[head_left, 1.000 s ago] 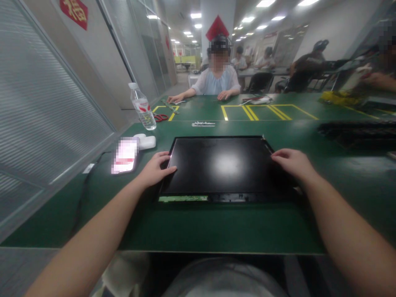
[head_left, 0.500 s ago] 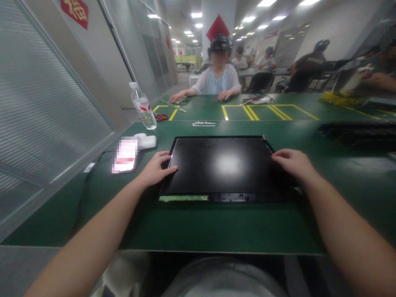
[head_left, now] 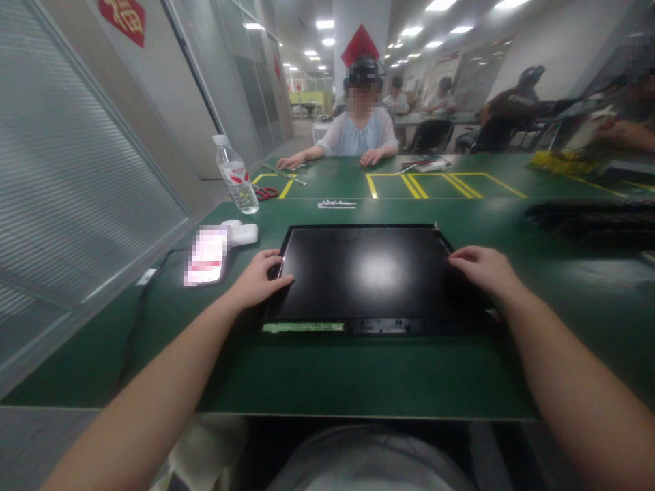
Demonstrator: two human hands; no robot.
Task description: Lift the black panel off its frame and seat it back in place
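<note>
A black display panel (head_left: 332,273) lies face up in front of me, with a light glaring off its middle. Along its near edge runs a green circuit board strip (head_left: 303,327). My left hand (head_left: 260,276) grips the panel's left edge, thumb on top and fingers along the side. At the right edge, my right hand (head_left: 481,267) has its thumb and fingers pinched together on the rim; its fingertips are partly hidden.
The green table (head_left: 368,382) carries a lit phone (head_left: 207,256), a white case (head_left: 244,234), a water bottle (head_left: 238,179) and red-handled scissors (head_left: 266,194) to the left. Small white pieces (head_left: 336,204) lie beyond the panel. Across the table sits a person (head_left: 361,129); dark parts (head_left: 588,221) lie right.
Both my hands and the panel stay in place. The hand of the person opposite, on the left of the view, has shifted slightly left.
</note>
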